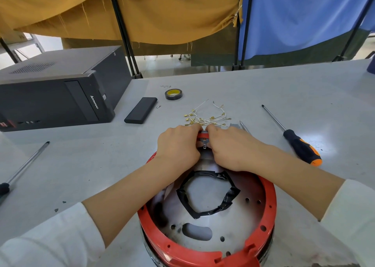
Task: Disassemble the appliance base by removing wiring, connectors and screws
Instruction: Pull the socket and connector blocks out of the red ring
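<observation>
The round appliance base (pixel 207 252) with a red plastic rim lies upside down in front of me, its metal plate showing a ring of black tape (pixel 227 201). At the far rim both hands meet on a small connector part (pixel 204 140). My left hand (pixel 178 145) and my right hand (pixel 229 147) grip it from either side with curled fingers. A pile of removed white wires (pixel 203 118) with brass terminals lies just beyond the hands.
An orange-and-black screwdriver (pixel 300 147) lies to the right, another screwdriver (pixel 22 169) to the left. A black computer case (pixel 52 92), a flat black box (pixel 141 110), a tape roll (pixel 173 94), a loose screw bit (pixel 158 106) and a small metal part (pixel 235 125) sit farther back.
</observation>
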Available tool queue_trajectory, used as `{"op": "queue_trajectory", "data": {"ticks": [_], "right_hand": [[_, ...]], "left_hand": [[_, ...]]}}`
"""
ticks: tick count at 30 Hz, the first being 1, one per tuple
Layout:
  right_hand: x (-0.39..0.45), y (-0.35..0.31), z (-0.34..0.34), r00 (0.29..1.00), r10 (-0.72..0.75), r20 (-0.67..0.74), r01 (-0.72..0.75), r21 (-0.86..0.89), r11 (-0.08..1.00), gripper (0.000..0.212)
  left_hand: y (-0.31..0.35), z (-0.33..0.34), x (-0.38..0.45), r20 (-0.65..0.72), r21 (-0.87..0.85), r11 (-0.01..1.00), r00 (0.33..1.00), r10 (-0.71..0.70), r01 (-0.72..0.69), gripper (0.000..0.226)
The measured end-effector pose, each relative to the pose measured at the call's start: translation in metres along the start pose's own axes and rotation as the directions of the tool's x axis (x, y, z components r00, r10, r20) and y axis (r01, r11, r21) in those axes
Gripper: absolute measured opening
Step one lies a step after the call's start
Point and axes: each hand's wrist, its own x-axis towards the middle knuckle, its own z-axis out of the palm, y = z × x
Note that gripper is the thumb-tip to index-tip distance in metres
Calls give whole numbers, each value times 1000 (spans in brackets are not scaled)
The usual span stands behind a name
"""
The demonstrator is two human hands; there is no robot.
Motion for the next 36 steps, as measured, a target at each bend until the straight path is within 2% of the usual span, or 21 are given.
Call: {"op": "queue_trajectory", "data": {"ticks": [6, 13, 19, 23, 30, 33, 36], "right_hand": [[3, -2, -1, 998, 54, 21, -55, 47, 997, 18], [2, -5, 2, 996, 79, -32, -79, 17, 997, 29], [6, -4, -1, 996, 87, -20, -86, 35, 996, 28], [2, -2, 2, 999, 29, -37, -27, 49, 998, 17], [1, 5, 4, 998, -55, -4, 56, 96, 994, 16], [-1, 3, 4, 997, -63, -41, 64, 36, 997, 10], [0, 2, 5, 996, -77, -54, 74, -51, 996, 16]], "left_hand": [[0, -1, 3, 11, -16, 1000, 1000, -25, 25, 27], [-3, 3, 3, -2, -34, 999, 1000, -18, 18, 27], [-4, 3, 7, 11, -61, 998, 1000, -27, 28, 27], [-5, 5, 3, 5, -64, 998, 1000, 2, -2, 27], [-11, 6, 0, 65, -104, 990, 993, 98, -91, 27], [-11, 6, 3, 48, -67, 994, 994, 95, -92, 29], [-9, 5, 3, 12, -6, 997, 997, 75, -75, 30]]}}
